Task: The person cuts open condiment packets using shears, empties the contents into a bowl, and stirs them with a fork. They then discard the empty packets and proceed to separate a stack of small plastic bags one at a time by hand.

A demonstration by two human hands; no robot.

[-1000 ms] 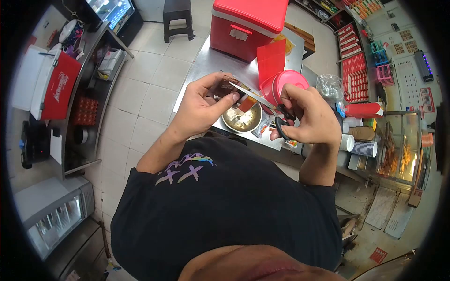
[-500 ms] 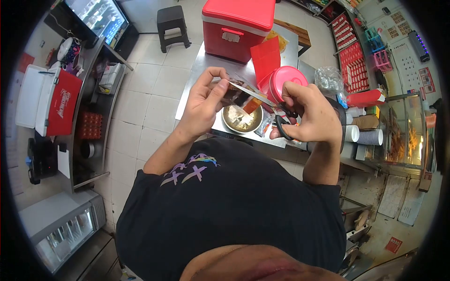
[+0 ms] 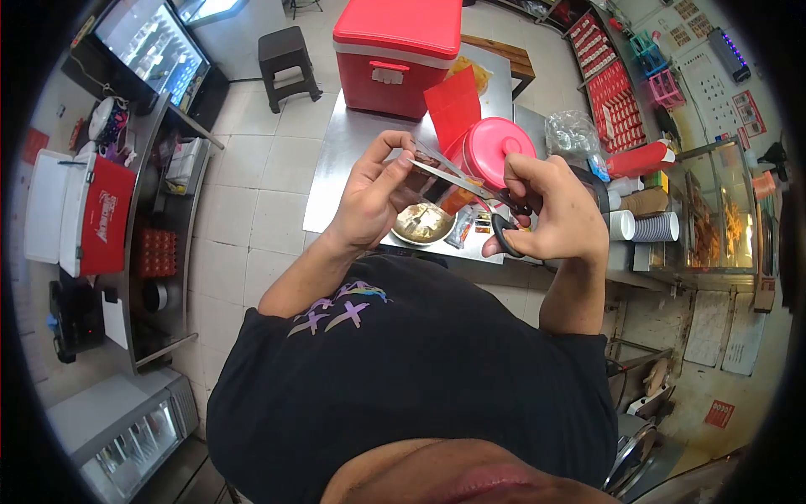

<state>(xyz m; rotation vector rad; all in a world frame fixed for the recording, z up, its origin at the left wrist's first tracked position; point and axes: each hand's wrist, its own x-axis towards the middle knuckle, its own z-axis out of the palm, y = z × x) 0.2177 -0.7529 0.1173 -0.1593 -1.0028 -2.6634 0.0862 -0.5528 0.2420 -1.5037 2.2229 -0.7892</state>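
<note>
Your left hand [image 3: 369, 197] has the packet [image 3: 453, 198] pinched, thumb against fingers, up over the bowl [image 3: 424, 225]! Your right hand [image 3: 554, 218] is curled through the handles of the scissors [image 3: 502, 235], blades parted, right at the packet. Bowl's on the worktop [image 3: 334, 181], near the pink-lidded tub [image 3: 494, 149].

A red, boxy plastic cooler [image 3: 386, 94] with a pale grey band [image 3: 410, 55] shows at twelve o'clock; at six, lilac crosses [image 3: 353, 315] mark a black short-sleeved fabric shirt [image 3: 411, 378].
</note>
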